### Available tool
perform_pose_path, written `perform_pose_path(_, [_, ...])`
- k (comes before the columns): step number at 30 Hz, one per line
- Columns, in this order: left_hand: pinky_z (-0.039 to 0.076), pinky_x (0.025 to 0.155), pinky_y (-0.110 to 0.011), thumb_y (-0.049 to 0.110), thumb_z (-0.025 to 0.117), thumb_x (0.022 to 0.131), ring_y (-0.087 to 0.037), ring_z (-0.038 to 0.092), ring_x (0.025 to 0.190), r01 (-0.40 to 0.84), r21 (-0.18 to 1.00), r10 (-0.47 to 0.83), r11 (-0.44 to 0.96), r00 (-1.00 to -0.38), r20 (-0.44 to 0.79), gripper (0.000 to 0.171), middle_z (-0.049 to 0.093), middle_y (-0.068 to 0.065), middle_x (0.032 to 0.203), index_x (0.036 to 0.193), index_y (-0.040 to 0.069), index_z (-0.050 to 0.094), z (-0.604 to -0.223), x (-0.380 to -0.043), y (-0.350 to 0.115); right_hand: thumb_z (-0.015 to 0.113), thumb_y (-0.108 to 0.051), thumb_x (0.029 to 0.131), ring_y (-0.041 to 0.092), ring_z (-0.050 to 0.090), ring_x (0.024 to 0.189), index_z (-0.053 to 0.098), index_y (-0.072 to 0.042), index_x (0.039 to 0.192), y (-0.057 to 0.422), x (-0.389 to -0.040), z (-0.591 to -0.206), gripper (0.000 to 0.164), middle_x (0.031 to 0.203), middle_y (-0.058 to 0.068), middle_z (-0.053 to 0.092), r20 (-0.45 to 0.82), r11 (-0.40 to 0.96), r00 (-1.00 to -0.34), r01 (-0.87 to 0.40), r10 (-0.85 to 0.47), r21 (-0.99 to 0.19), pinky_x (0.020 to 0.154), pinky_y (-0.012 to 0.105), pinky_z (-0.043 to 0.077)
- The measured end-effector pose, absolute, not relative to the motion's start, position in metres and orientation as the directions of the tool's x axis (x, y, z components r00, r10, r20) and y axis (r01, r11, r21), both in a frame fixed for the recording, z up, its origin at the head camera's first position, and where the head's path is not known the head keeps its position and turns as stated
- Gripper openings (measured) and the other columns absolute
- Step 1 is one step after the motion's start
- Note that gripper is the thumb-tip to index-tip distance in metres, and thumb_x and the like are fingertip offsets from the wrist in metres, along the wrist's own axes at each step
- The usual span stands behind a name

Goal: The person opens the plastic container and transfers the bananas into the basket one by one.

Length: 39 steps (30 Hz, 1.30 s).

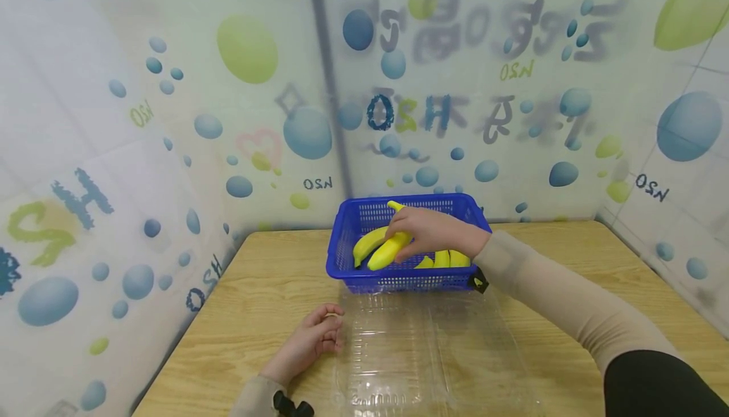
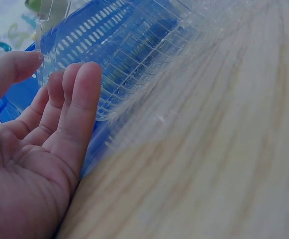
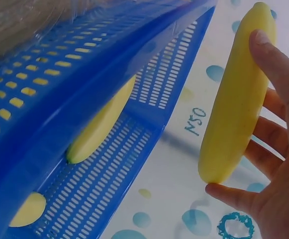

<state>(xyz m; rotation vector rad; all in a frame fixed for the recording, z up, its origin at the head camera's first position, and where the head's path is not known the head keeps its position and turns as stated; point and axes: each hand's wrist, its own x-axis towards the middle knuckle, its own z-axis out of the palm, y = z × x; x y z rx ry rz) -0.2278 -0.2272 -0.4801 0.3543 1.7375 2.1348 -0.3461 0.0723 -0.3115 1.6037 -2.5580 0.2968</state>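
My right hand (image 1: 429,230) grips a yellow banana (image 1: 388,254) above the blue basket (image 1: 370,273), thumb on one side and fingers on the other. In the right wrist view the held banana (image 3: 236,99) is whole, and the little finger touches its lower end. Another banana (image 1: 367,243) lies in the basket's left part, with more yellow pieces (image 1: 457,259) at its right. My left hand (image 1: 307,341) rests beside the left edge of a clear plastic clamshell box (image 1: 393,347), fingers loosely bent. Whether those fingers touch the box I cannot tell.
The basket stands at the back of the wooden table (image 1: 273,271), close to a patterned curtain (image 1: 256,119). In front of it the clamshell lies unfolded, its two halves side by side. A small black clip-like piece (image 1: 478,280) shows at the basket's front right corner.
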Motion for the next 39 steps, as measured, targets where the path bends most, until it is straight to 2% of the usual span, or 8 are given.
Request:
perform_pose_path(5, [0.054,0.065,-0.028,0.009,0.050,0.099,-0.011,0.059,0.067,-0.125,0.977,0.431,-0.175,-0.902,-0.038,0.015,0.054,0.000,0.079,0.113,0.007,0.046,-0.480,-0.228,-0.227,0.075,-0.044,0.082,0.014,0.055,0.099,0.068,-0.011,0.115,0.075,-0.353,-0.312,0.047,0.110,-0.002,0.063,0.185,0.446,-0.460,-0.888,-0.869,-0.111,0.089,0.031,0.047])
perform_pose_path(13, [0.054,0.066,-0.028,0.010,0.053,0.098,-0.012,0.058,0.068,-0.139,0.976,0.428,-0.170,-0.902,-0.054,0.020,0.054,-0.001,0.081,0.115,0.004,0.044,-0.479,-0.228,-0.227,0.075,-0.043,0.082,0.016,0.056,0.103,0.068,-0.010,0.115,0.076,-0.360,-0.311,0.048,0.110,0.000,0.065,0.166,0.478,-0.491,-0.871,-0.855,-0.111,0.094,0.033,0.047])
perform_pose_path(23, [0.054,0.065,-0.028,0.010,0.053,0.097,-0.012,0.058,0.067,-0.139,0.975,0.427,-0.172,-0.902,-0.053,0.018,0.054,-0.001,0.080,0.113,0.006,0.045,-0.478,-0.227,-0.227,0.076,-0.041,0.082,0.016,0.055,0.102,0.069,-0.010,0.115,0.077,-0.369,-0.311,0.045,0.111,-0.001,0.065,0.155,0.534,-0.552,-0.833,-0.819,-0.144,0.094,0.033,0.046])
perform_pose_path(29, [0.054,0.067,-0.029,0.012,0.053,0.098,-0.012,0.058,0.068,-0.136,0.981,0.409,-0.140,-0.910,-0.068,0.017,0.054,0.000,0.080,0.113,0.007,0.046,-0.481,-0.226,-0.227,0.077,-0.037,0.083,0.018,0.056,0.103,0.069,-0.009,0.115,0.075,-0.373,-0.315,0.043,0.111,0.000,0.065,0.144,0.531,-0.554,-0.830,-0.820,-0.169,0.093,0.035,0.047])
perform_pose_path(39, [0.054,0.065,-0.029,0.011,0.051,0.098,-0.012,0.058,0.067,-0.127,0.980,0.408,-0.153,-0.911,-0.054,0.016,0.054,0.000,0.079,0.113,0.008,0.045,-0.480,-0.226,-0.225,0.076,-0.038,0.083,0.018,0.057,0.099,0.069,-0.009,0.114,0.075,-0.383,-0.317,0.043,0.110,0.002,0.065,0.104,0.535,-0.547,-0.836,-0.831,-0.121,0.089,0.035,0.049])
